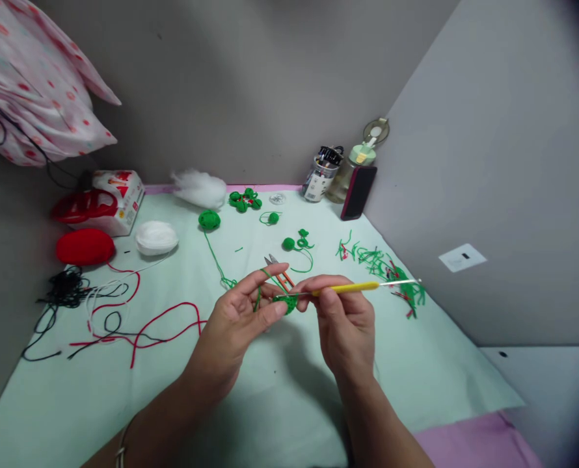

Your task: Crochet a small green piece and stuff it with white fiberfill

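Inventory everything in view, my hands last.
Hook: one, yellow handle, centre
Crochet piece: one, green, centre
Scissors: one, orange, centre
Large yarn balls: three, red, white, green, back left
Small balls: two, green, centre
Lobed piece: one, mostly green, back
Fluff: one, white, back
Loose yarn: several, black, red, white, left
Snippets: many, mostly green, right
Box: one, white, red, back left
Pen cup: one, clear, back right
Bottle: one, green lid, back right
Phone: one, dark, back right
Spotted fabric: one, pink, upper left
Wall plate: one, white, right
Tablecloth: one, pale green, underneath
Left hand, right hand: two, centre
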Motion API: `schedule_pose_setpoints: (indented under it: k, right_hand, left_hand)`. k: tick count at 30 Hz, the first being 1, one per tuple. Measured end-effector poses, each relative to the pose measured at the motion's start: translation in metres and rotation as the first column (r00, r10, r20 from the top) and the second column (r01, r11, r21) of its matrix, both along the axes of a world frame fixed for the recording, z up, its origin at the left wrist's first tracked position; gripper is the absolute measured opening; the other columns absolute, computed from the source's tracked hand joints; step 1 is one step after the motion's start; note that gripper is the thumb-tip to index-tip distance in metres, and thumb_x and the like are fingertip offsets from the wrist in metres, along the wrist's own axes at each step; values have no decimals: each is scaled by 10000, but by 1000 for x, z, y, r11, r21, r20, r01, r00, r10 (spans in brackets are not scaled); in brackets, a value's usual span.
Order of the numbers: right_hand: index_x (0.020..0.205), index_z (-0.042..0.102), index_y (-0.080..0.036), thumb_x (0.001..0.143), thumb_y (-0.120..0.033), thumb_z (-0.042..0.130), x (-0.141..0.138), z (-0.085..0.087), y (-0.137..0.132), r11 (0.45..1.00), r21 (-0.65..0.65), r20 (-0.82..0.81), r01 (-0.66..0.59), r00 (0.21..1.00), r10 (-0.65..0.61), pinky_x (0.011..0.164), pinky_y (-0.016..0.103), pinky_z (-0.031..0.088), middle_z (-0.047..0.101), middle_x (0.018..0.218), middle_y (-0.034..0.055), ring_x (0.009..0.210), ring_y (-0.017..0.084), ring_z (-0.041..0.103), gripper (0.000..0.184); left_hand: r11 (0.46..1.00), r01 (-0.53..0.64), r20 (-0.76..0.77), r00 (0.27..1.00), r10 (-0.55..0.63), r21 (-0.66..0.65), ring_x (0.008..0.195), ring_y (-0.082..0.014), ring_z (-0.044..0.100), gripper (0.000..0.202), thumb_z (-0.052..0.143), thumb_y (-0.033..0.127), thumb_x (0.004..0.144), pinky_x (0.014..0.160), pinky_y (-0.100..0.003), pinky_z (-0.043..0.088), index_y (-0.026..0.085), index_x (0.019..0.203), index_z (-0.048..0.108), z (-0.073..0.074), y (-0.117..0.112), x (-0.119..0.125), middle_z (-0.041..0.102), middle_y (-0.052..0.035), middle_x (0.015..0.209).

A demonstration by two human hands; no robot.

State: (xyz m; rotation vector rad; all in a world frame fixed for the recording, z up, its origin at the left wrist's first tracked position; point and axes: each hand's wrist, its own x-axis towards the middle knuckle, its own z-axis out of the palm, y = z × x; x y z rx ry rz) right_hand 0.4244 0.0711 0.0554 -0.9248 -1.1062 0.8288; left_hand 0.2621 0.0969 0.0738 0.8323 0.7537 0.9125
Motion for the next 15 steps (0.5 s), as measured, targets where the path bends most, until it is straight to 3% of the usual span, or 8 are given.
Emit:
schedule_pose_setpoints:
  k: [5, 9, 12, 15]
  right_hand:
    - [1004, 739, -227, 1073, -322, 578, 1, 4, -2, 999, 37, -14, -31, 999, 32, 694, 322, 617, 792, 907, 42, 711, 161, 713, 199]
    - [1118, 732, -250, 1083, -200, 515, -1, 4, -8, 983, 175, 270, 51, 958, -97, 725, 348, 629, 799, 994, 52, 777, 175, 741, 225]
    - [1286, 697, -262, 1062, -140, 520, -2, 1, -10, 933, 361, 518, 10, 830, -210, 737, 350, 637, 797, 1037, 72, 874, 197, 756, 311]
    - [1351, 691, -317, 1008, -103, 607, -1, -4, -9, 877, 480, 688, 7, 617, -381, 746, 348, 647, 783, 1075, 70, 945, 214, 763, 413]
  left_hand:
    - [999, -46, -10, 999, 46, -3, 838, -156, 550, 398, 871, 300, 835, 780, -276, 442, 328, 1226, 802, 1, -1, 0, 644, -2, 895]
    - [989, -123, -108, 986, 131, 77, 777, -140, 515, 399, 846, 237, 843, 766, -271, 448, 330, 1228, 804, -1, -2, 1, 619, 7, 898]
    - [977, -167, -152, 970, 187, 134, 772, -124, 513, 412, 848, 212, 844, 784, -247, 451, 343, 1232, 799, -3, -4, 2, 618, 21, 898]
    - [991, -125, -51, 991, 127, 42, 728, -103, 507, 486, 879, 273, 833, 700, -209, 440, 330, 1301, 763, -3, -4, 3, 639, 24, 879]
